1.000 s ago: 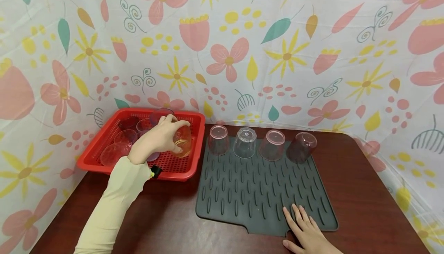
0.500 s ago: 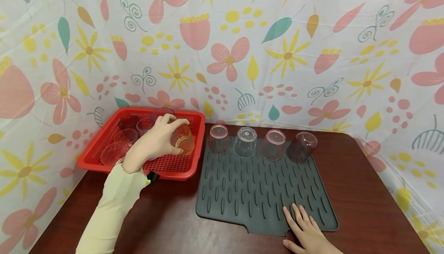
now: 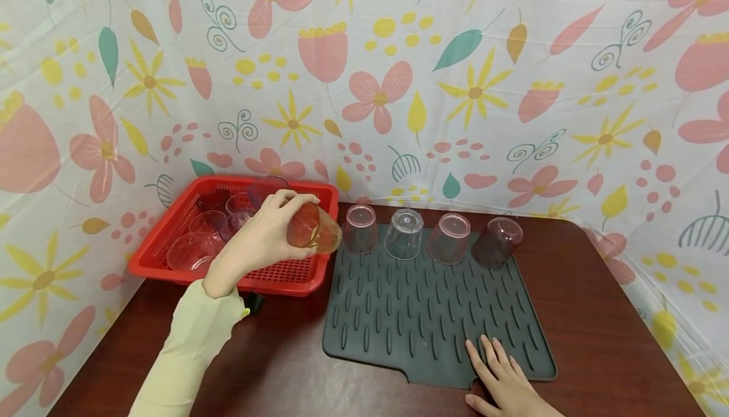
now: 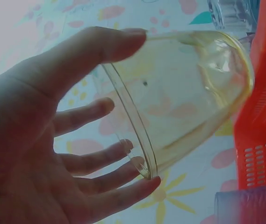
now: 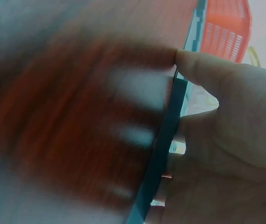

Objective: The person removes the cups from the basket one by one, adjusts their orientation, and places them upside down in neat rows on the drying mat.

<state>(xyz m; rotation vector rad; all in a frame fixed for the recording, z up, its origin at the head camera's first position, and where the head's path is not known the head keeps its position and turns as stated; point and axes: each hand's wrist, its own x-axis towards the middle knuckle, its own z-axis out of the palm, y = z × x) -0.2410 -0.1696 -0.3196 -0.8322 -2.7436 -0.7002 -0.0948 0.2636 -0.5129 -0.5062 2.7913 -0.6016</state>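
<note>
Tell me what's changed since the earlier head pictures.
The transparent amber tumbler has moved rightward in the left hand and tipped, its base swinging right toward the ribbed dark grey mat. That hand already held it; nothing was let go. The right hand stays on the mat's near edge, and the four upturned see-through cups and perforated red plastic basket stay put.
</note>
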